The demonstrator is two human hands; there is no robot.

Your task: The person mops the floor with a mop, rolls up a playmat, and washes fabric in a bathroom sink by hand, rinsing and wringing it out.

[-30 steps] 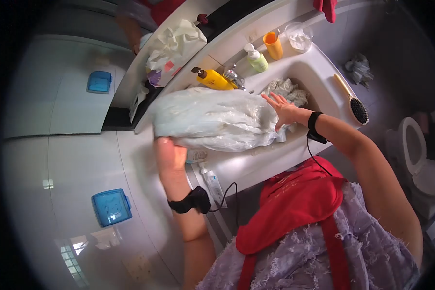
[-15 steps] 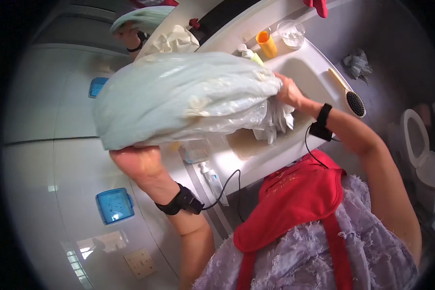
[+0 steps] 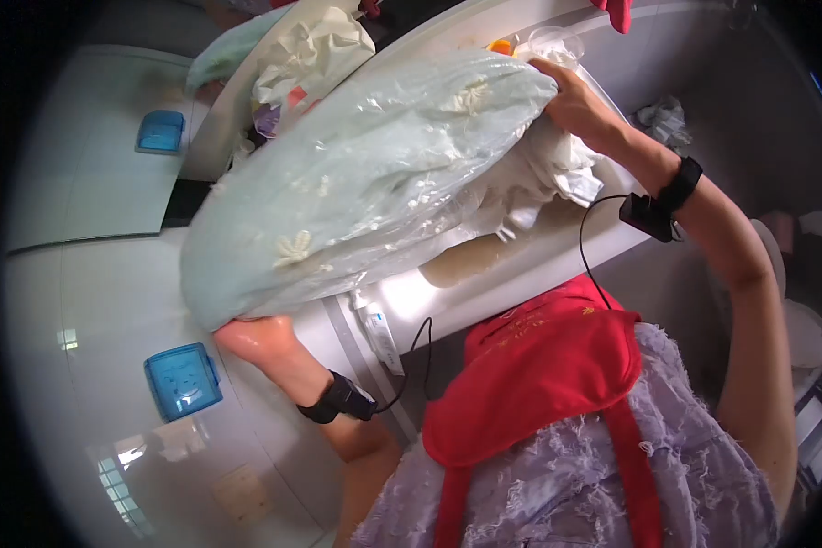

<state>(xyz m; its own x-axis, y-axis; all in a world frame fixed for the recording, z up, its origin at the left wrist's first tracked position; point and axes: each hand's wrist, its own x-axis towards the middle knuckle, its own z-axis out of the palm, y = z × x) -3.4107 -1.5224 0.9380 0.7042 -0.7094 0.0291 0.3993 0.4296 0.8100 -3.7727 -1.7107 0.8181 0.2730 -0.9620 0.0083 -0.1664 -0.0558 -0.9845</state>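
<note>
A large, pale green-white translucent bag (image 3: 365,173) stretches between my two hands above the sink. My left hand (image 3: 260,340) is at its lower left end, palm up, with its fingers hidden behind the plastic. At the upper right end, my right hand (image 3: 571,96) grips the rim with closed fingers. White crumpled material (image 3: 557,173) hangs out below my right hand, over the basin. Small pale flower-like shapes show on the bag's surface.
The white sink (image 3: 484,292) lies beneath the bag. A white tube (image 3: 377,336) is near its front edge. A blue wall box (image 3: 183,381) is at left, crumpled white cloth (image 3: 315,55) at upper left, an orange cup (image 3: 500,47) and a clear bowl (image 3: 557,44) behind.
The bag has risen from the sink and spread wider across the view. My right hand has moved up and closed on its rim; my left hand has moved left with the other end.
</note>
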